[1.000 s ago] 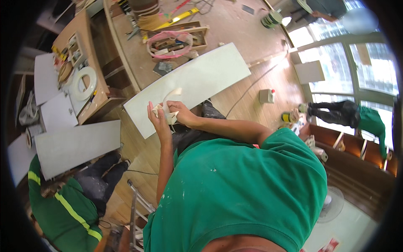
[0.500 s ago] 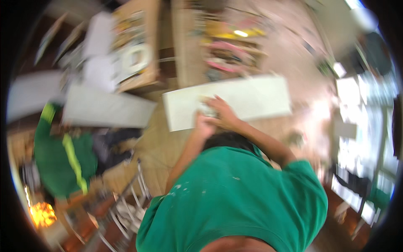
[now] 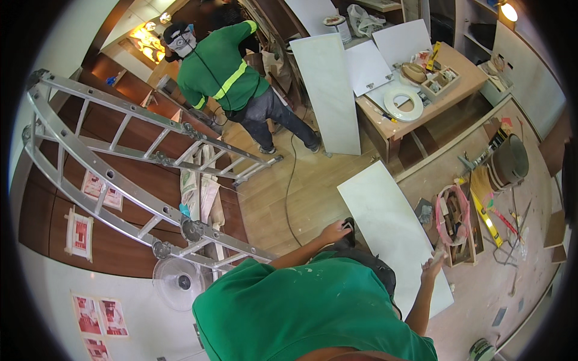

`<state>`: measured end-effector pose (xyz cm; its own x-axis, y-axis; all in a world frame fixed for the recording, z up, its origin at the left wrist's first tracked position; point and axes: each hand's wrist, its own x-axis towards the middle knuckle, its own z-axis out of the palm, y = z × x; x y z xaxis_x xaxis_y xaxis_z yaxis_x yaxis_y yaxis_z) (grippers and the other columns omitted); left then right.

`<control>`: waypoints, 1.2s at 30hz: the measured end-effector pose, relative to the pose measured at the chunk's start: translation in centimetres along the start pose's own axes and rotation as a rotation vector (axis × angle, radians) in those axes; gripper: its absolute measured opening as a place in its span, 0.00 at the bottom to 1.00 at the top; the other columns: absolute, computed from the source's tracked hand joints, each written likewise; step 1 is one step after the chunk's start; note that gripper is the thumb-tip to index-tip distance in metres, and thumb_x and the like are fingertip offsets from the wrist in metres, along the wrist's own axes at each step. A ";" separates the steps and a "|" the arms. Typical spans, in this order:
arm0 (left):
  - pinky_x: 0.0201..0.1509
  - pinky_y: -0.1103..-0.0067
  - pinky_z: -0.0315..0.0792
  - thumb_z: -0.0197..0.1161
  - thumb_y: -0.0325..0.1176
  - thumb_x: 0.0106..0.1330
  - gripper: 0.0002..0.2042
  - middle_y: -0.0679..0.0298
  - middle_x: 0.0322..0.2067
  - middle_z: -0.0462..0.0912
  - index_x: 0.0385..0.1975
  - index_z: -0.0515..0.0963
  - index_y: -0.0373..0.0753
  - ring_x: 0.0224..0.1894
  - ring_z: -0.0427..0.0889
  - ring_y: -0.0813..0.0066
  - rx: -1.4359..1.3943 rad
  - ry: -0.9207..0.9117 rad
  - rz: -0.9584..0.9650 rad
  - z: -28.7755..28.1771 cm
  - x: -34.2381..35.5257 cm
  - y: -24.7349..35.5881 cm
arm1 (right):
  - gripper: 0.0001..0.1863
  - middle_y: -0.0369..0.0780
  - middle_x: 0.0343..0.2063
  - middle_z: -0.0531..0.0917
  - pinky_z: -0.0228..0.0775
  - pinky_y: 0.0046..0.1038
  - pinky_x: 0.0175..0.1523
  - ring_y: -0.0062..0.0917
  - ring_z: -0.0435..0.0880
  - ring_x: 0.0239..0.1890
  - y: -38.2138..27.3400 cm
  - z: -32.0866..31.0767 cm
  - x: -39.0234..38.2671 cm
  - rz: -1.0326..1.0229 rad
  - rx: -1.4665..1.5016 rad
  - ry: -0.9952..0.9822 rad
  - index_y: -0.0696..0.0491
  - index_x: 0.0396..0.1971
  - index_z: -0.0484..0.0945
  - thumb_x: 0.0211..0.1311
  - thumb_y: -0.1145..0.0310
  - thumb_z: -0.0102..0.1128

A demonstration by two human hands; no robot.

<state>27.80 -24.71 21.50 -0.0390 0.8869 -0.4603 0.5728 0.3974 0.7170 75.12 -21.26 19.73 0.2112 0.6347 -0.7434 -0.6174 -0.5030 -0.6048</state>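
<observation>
A long white panel (image 3: 391, 228) lies in front of me, slanting from the floor side toward the right. My left hand (image 3: 335, 231) is at its near left edge, fingers closed around a small black object (image 3: 350, 227) whose kind I cannot make out. Past the panel's other long edge, my right hand (image 3: 431, 266) is beside a wooden tool box (image 3: 462, 256). Its fingers are closed on a small pale piece, too small to name. Inside the box, a pink-rimmed container (image 3: 441, 224) holds several hand tools.
A folding aluminium ladder (image 3: 114, 174) and a fan (image 3: 180, 281) stand at left. A co-worker in green (image 3: 220, 63) stands beyond a cable (image 3: 291, 186). Another white panel (image 3: 328, 90) leans near a wooden table (image 3: 445, 90). A yellow level (image 3: 486, 221) and a bucket (image 3: 510, 159) are at right.
My view has swung to the left. My hands were together over the white panel; now they are apart, the left at its near edge, the right out by the tool box.
</observation>
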 end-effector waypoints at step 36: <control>0.37 0.67 0.80 0.56 0.50 0.68 0.20 0.57 0.38 0.82 0.43 0.82 0.39 0.36 0.82 0.64 0.233 -0.323 -0.529 -5.4 -7.5 -9.5 | 0.28 0.38 0.32 0.77 0.69 0.40 0.32 0.30 0.75 0.35 19.4 -21.4 1.4 0.210 -0.451 0.298 0.51 0.47 0.76 0.66 0.42 0.43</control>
<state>18.26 -33.89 20.98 -0.1372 0.4568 -0.8789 0.7075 0.6662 0.2358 79.64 -42.68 0.90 0.3633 0.3344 -0.8696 -0.2994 -0.8419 -0.4488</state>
